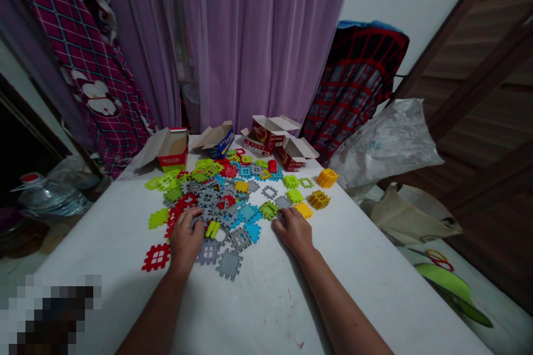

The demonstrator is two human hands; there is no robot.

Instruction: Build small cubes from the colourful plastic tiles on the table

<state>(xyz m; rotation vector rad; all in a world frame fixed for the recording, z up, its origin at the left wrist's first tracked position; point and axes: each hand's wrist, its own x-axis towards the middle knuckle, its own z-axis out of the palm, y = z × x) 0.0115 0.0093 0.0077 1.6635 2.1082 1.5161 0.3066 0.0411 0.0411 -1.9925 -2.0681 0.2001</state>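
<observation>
My left hand [185, 237] lies over the left side of a loose pile of notched plastic building pieces, thumb and fingers apart. Beside its thumb are two small lime sticks [212, 229] and a grey window piece [209, 252]. A red window piece [156, 257] is to its left. My right hand [295, 229] rests on the white table with its fingers bent and the thumb apart. Near its fingertips are a green square piece [270, 210] and a yellow piece [303, 210]. Neither hand shows a piece clearly gripped; the undersides of the fingers are hidden.
Open cardboard boxes stand along the back: a red one [174, 151], a blue one [221, 143] and dark red ones [266, 136]. Yellow stacks [327, 178] sit at the right of the table [266, 310]. Scissors [440, 260] lie off its right side, a water jug [50, 195] off its left.
</observation>
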